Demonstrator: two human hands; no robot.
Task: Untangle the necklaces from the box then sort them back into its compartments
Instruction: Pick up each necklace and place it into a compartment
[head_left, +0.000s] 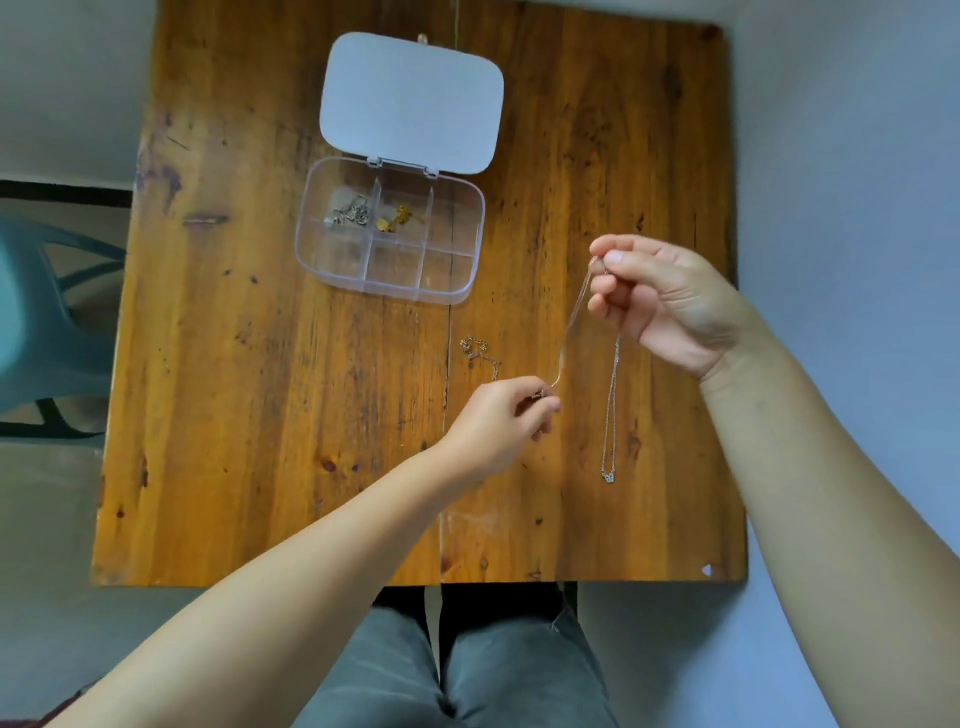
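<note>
A clear compartment box (332, 275) stands open on the wooden table (260, 364), its white lid (411, 101) folded back. A silver necklace (349, 212) lies in the back left compartment and a gold one (395, 217) in the back middle. My right hand (660, 299) pinches the top of a thin gold chain (569, 327) and a silver necklace (612, 410) with a small pendant, which hangs down. My left hand (501, 423) pinches the gold chain's lower end, pulling it taut. Another chain (480, 351) lies loose on the table.
A teal plastic chair (47, 312) stands left of the table. My legs in grey trousers (467, 675) show below the table's near edge. A pale floor surrounds the table.
</note>
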